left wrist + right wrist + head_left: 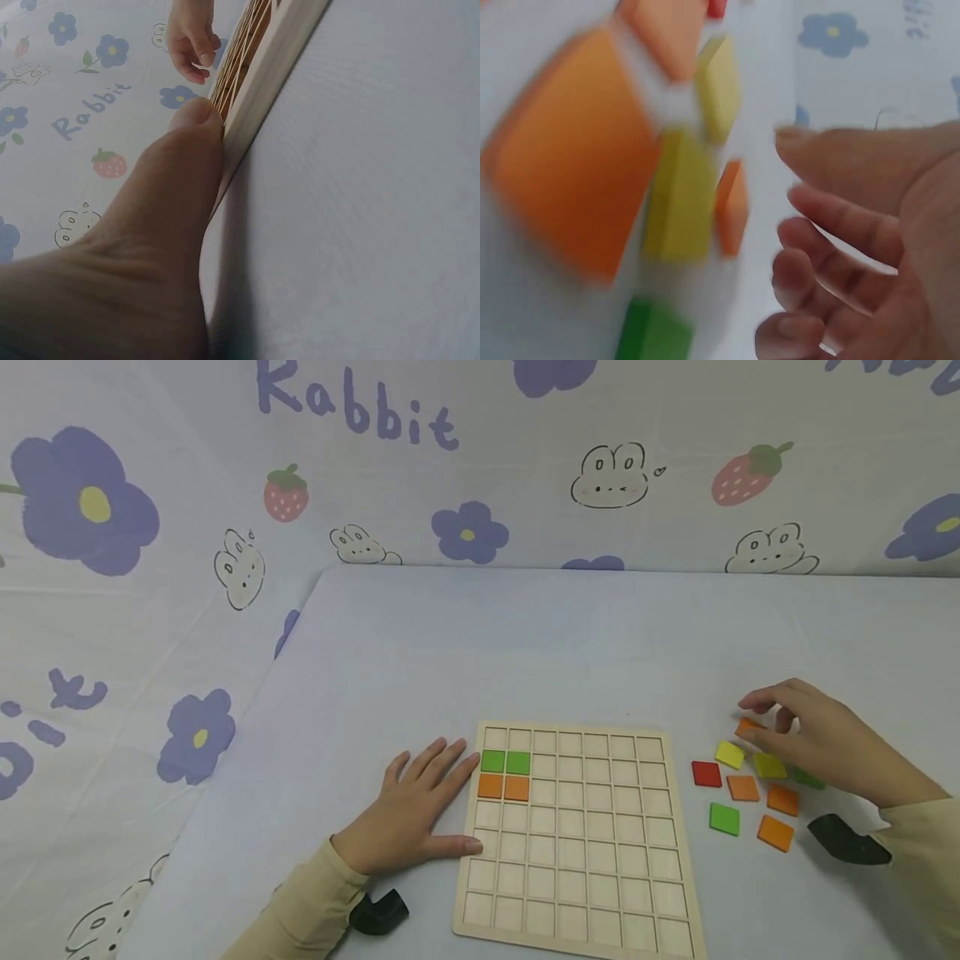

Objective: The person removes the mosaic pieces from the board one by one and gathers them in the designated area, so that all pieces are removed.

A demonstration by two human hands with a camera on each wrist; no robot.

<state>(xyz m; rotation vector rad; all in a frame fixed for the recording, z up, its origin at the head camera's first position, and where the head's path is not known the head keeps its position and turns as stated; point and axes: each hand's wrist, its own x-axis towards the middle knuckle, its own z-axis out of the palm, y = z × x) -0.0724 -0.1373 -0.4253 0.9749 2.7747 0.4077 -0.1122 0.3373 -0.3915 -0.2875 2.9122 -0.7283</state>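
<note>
My left hand (412,814) lies spread at the left edge of a wooden grid board (467,893), fingertips and thumb touching its rim. Two green tiles (506,762) sit side by side in the board's left columns, with two orange tiles (503,787) directly below. Over loose square tiles to the right of the board hovers my right hand (832,743), fingers loosely bent. Nearest to it is an orange tile (748,728), partly hidden by the thumb in the head view. The right wrist view shows a gap between the fingers and that orange tile (733,208).
Around the right hand lie a red tile (707,774), yellow tiles (730,755), a green tile (724,819) and several orange ones (776,833). Black wrist devices (379,912) show beside both sleeves. A patterned cloth (472,460) hangs behind the white table (525,643).
</note>
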